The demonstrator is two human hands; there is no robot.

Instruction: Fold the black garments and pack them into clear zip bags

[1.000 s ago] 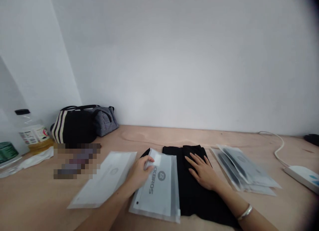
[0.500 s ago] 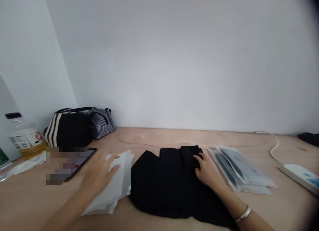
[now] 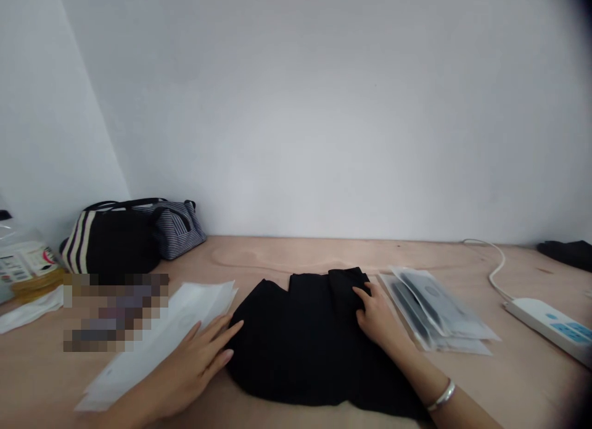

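A black garment (image 3: 296,349), folded and flat, lies on the table in front of me. My right hand (image 3: 379,315) rests on the folded strip at its upper right, fingertips on the cloth and thumb apart from them. My left hand (image 3: 201,361) is open, fingers stretched towards the garment's left edge; whether they touch the cloth I cannot tell. Partly under that hand and forearm lie translucent white plastic bags (image 3: 161,330). To the right of the garment are frosted bags (image 3: 444,312) with dark contents, stacked unevenly. A silver bangle circles my right wrist.
A black bag with white stripes (image 3: 120,241) and a striped pouch (image 3: 180,228) stand at the back left. Nearby are a bottle of yellow liquid (image 3: 32,269), white tissue (image 3: 32,310) and a blurred-out patch. A white power strip (image 3: 550,321) with its cord lies right; dark cloth (image 3: 568,254) lies behind.
My left hand has moved off the top of the plastic bags, right and down towards the garment. The bags now reach further to the lower left. My right hand stays on the cloth.
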